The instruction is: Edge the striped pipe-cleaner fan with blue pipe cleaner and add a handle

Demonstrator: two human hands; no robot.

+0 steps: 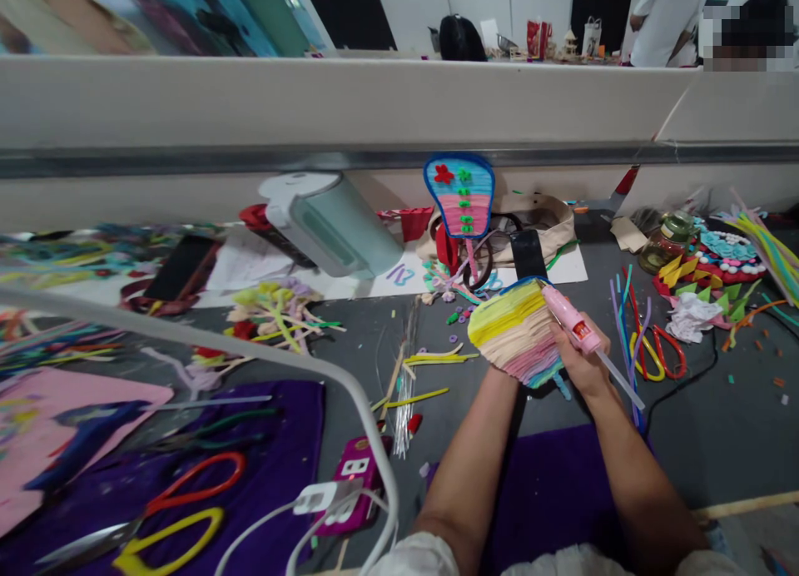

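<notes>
A striped fan-shaped piece (515,330) in yellow, cream, pink and blue is held up over the dark table. My left hand (503,382) is beneath it, its fingers hidden behind the piece. My right hand (582,364) is closed around a pink glue gun (571,318), whose nozzle points up and left at the piece's upper right edge. A clear glue stick sticks out of the gun's back. Behind stands a finished-looking blue and pink fan (463,195) with a red flower and green bits.
Red and yellow scissors (669,353) and pipe cleaners (617,310) lie right. A pale green box (337,226) stands behind. Front left are a purple power strip (353,484), large scissors (181,509) and a white curved tube (275,347). A low partition (374,110) runs behind.
</notes>
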